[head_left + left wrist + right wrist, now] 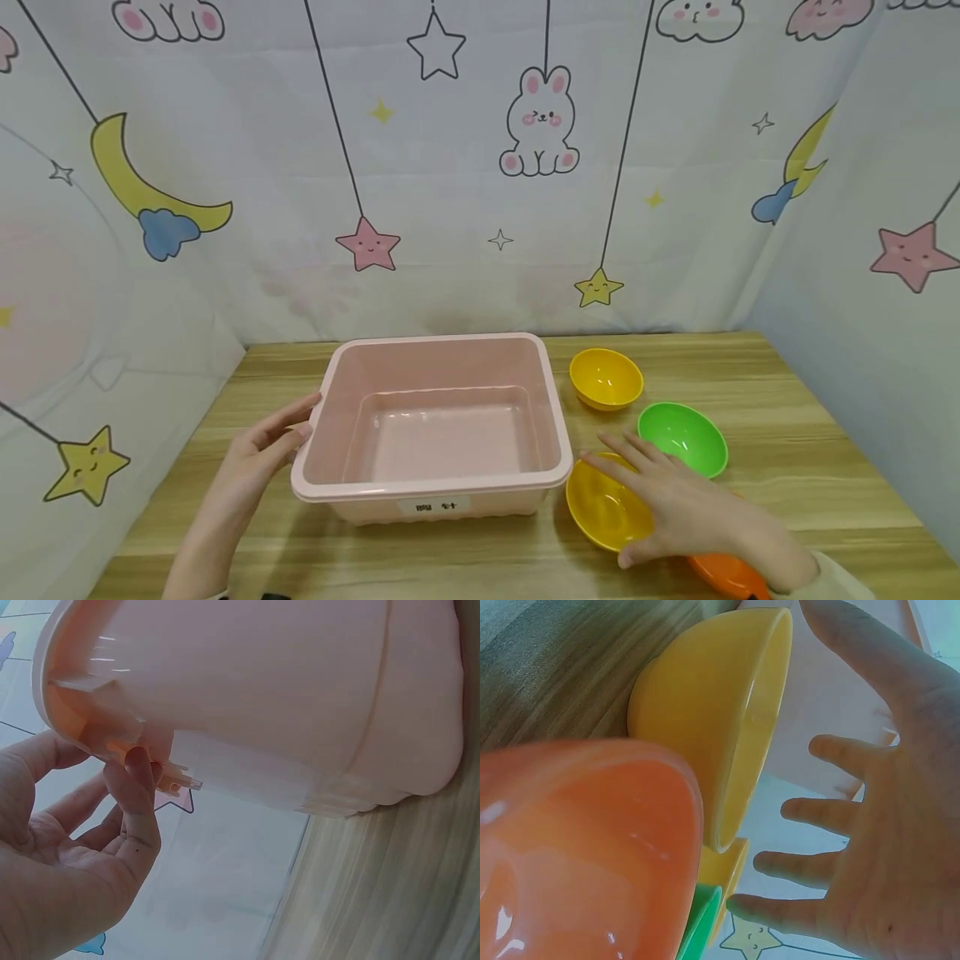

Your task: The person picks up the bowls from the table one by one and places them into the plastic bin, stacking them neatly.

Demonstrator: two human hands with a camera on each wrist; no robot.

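Observation:
A pink plastic basin [450, 437] stands upright on the table, a white label on its front. My left hand [258, 458] is at its left side; in the left wrist view the thumb and fingers [135, 795] pinch the basin's rim [43, 697]. Over the nearer yellow bowl [596, 508] my right hand [675, 508] hovers with fingers spread, holding nothing. An orange bowl [727, 573] lies partly hidden under the right forearm. Just beyond the right hand sits a green bowl [686, 437].
Behind the green bowl, right of the basin, is a second yellow bowl [606, 379]. The wood-grain table [420, 562] meets a white curtain [450, 292] printed with stars and a rabbit, at the back and both sides.

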